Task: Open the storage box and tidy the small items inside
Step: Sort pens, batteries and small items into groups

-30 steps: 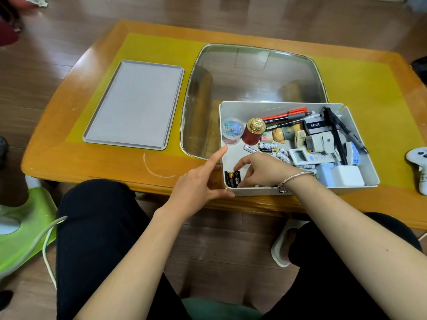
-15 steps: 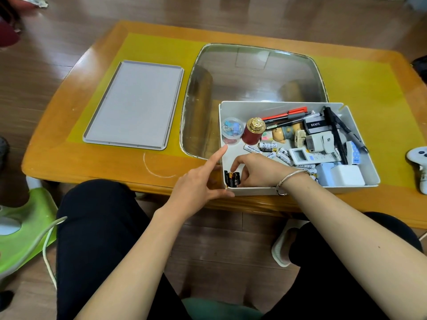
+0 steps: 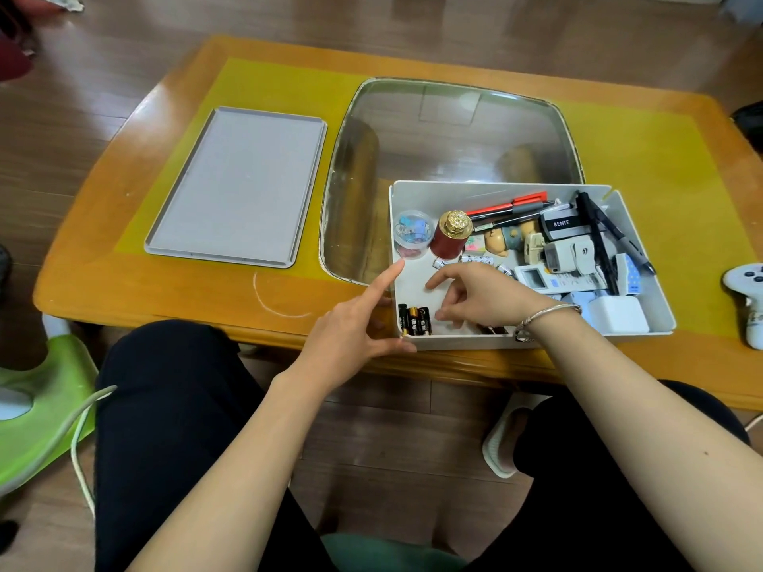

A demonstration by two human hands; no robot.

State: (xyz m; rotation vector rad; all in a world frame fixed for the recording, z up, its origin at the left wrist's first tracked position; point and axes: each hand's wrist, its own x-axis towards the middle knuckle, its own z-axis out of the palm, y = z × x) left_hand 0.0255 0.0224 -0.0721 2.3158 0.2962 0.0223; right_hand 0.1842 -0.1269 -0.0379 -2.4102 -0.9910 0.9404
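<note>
Black batteries point(image 3: 414, 320) stand upright in the storage box point(image 3: 536, 340) near-left corner, just left of the right hand point(image 3: 481, 301). Its fingers point(image 3: 448, 313) are loosely curled, holding nothing I can see. Left hand point(image 3: 355, 330) braces the corner, fingers apart.

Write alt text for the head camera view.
A seated person's right hand reaches into an open white box of clutter beside lined-up batteries, while the left hand steadies its corner. The lid lies left.

left grip point(image 3: 355, 328) spread, forefinger extended, thumb out, right grip point(image 3: 479, 299) fingers loosely curled, forefinger extended
</note>
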